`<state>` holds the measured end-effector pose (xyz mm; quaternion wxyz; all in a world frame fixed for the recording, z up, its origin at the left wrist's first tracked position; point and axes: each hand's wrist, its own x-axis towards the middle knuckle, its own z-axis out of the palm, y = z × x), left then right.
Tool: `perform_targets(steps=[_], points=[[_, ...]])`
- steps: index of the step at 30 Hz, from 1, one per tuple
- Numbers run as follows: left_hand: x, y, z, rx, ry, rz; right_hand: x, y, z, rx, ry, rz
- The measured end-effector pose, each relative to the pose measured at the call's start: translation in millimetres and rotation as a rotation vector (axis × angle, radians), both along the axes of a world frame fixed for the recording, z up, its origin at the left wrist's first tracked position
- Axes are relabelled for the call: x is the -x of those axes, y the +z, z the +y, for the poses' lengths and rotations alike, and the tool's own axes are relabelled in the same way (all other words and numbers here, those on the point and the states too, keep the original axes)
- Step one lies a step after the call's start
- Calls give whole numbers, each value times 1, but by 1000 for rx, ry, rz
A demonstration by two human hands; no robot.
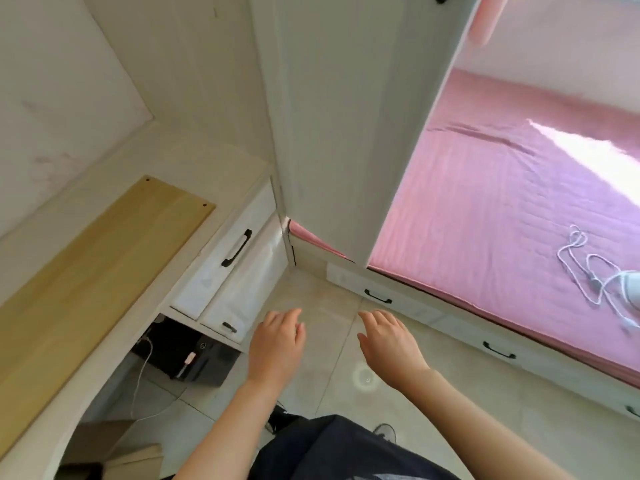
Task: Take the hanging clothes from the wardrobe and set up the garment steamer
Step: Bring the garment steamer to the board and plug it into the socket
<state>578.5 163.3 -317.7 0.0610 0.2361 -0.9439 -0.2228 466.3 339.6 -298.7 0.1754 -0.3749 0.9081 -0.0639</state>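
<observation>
Plainly both hands are idle. The left hand and the right hand reach forward side by side, palms down, fingers loosely spread, gripping nothing, with a clear gap between them. Below and ahead of them lies pale tiled floor, a narrow wedge of free ground that closes to a corner just beyond the fingertips. That corner is bounded ahead by the tall white wood-grain wardrobe panel, whose lower edge comes down close to the floor, and on the right by the white bed base with black-handled drawers.

On the flat pink quilted bed sheet, well apart from the hands, lies the white plastic garment steamer, mostly cut off by the picture's right edge, with its thin white looped cord trailing loosely beside it. Whether the wardrobe holds clothes cannot be told.

To the left stands a white desk bearing a long light-wood plank. White desk drawers with black handles sit under its end, near the left hand, and a black boxy computer case stands on the floor below them.
</observation>
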Motion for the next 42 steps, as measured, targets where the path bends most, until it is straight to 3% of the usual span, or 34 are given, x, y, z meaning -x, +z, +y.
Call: perform_targets(steps=[13,24,42], points=[[113,-8,229,-60,-362,-10,39,-18,244,39,-397,72],[203,-8,330,-33,-613,-23,80,-24,353,54,-664,83],[477,-35,429,-63,-718,-246,312,-34,480,-34,-879,-21]])
